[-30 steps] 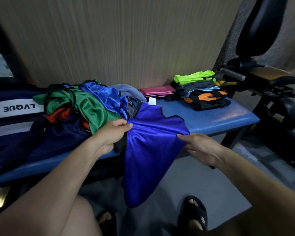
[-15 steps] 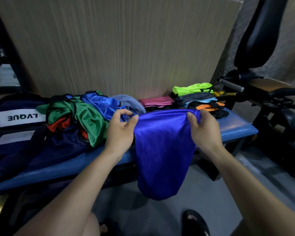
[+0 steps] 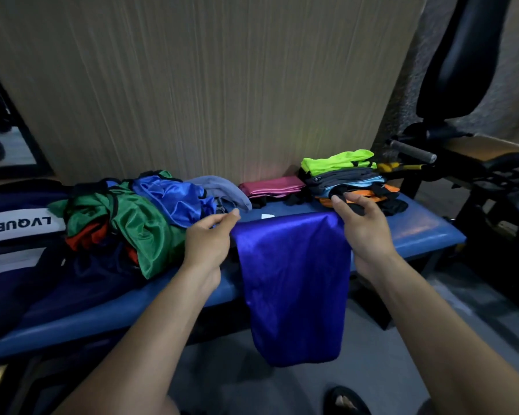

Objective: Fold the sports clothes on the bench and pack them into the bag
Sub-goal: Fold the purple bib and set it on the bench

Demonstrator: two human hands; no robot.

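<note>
A shiny royal-blue garment hangs over the front edge of the blue padded bench, its lower end dangling toward the floor. My left hand pinches its top left corner and my right hand grips its top right corner, holding the upper edge taut just above the bench. A white label shows behind that edge. An unfolded heap of green, blue, red and grey clothes lies left of my hands. The dark bag marked LVQUE sits at the far left.
A folded pile with a neon-yellow top and a folded pink piece rest at the back right of the bench. Black gym equipment stands to the right. A wood-grain wall panel backs the bench. My sandalled foot is on the grey floor.
Both hands took the blue garment by its upper corners, lifted it, then carried it forward and down so that its top edge is now nearer the bench.
</note>
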